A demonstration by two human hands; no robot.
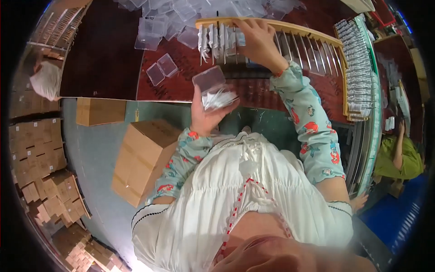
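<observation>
My left hand point(205, 119), near the table's front edge, holds a hinged clear plastic box point(209, 78) with its lid up. Thin white pieces point(218, 99) fill the box's lower half; their kind is too blurred to tell. Farther up, my right hand point(260, 43) reaches over a wooden rack point(308, 31) with rows of thin metal rods. Its fingers are curled beside white packets point(221, 40) hanging on the left rods; what the fingertips grip is hidden. Rods to the right of this hand look bare.
Another open clear box point(162, 70) lies on the dark red table point(152, 93), with a heap of clear boxes point(176, 16) behind. More white packets point(358, 68) hang at the right. Cardboard cartons point(145, 156) stand on the floor at left. A person in green point(401, 156) works at far right.
</observation>
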